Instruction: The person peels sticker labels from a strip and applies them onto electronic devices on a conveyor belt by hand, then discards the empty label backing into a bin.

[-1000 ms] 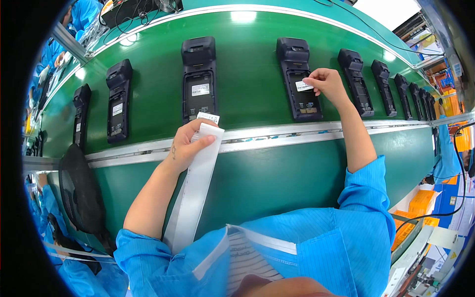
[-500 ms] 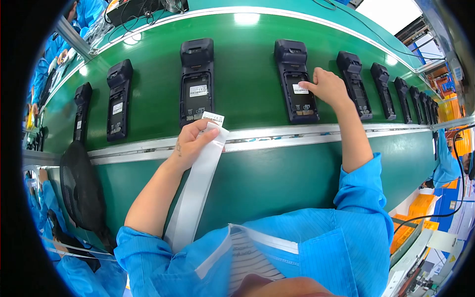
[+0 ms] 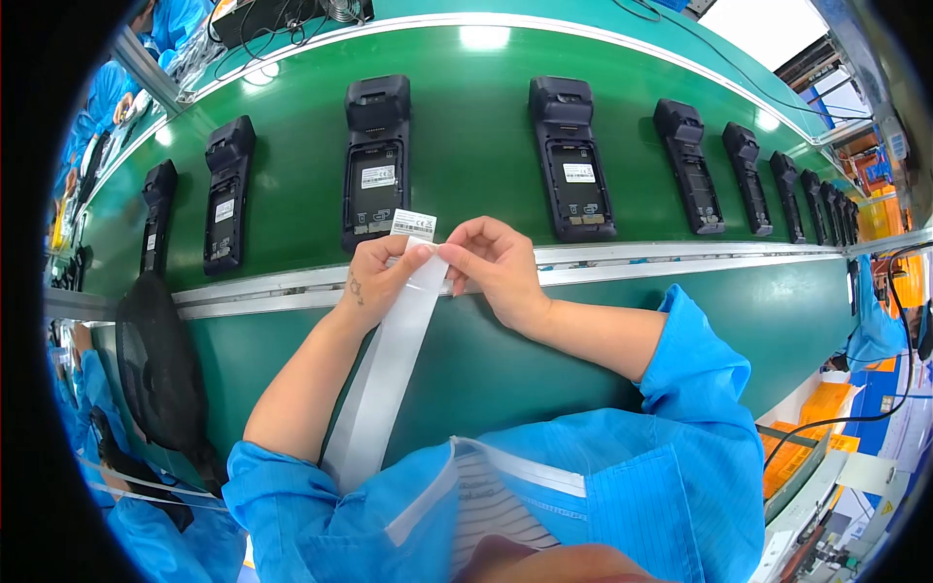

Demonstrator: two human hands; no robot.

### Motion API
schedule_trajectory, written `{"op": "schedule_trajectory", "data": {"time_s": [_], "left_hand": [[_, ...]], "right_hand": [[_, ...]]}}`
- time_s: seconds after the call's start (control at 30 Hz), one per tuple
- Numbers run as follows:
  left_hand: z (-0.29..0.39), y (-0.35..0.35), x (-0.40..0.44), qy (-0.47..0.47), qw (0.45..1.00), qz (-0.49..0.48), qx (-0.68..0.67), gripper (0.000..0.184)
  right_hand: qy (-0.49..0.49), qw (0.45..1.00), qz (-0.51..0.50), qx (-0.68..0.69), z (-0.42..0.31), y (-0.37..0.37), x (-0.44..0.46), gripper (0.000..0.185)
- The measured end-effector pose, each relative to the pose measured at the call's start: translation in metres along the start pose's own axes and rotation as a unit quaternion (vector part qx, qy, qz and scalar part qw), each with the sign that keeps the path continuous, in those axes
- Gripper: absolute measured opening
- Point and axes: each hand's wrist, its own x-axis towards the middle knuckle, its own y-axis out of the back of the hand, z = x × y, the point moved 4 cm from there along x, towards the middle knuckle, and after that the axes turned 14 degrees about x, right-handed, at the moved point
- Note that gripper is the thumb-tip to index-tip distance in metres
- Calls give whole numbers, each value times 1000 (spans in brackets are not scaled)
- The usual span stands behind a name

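Note:
My left hand pinches the top of a long white label strip, which hangs down toward my lap. A printed label sticks up above its fingers. My right hand has come against the strip's right edge, thumb and forefinger together; whether they grip it is hidden. Behind the hands, a dark handheld device lies on the green belt with a white label inside its open bay. Another device, to the right, bears a white label in its bay.
More dark devices lie in a row at left and right. A metal rail edges the green belt. A black mesh bag is at left. Co-workers in blue are at upper left.
My right hand has left the device on the right, where a label now lies flat, and moved left and down to the strip. The devices have shifted slightly left in view.

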Motion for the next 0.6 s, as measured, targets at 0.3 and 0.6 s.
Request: {"op": "schedule_trajectory", "data": {"time_s": [0.3,0.6], "left_hand": [[1,-13,0,6,999,-41,19,21],[10,-25,5,12,996,-70,-56,21]], "right_hand": [[155,975,58,-151,-28,25,14,4],[46,928,110,-353,-148,134,55,17]]}}
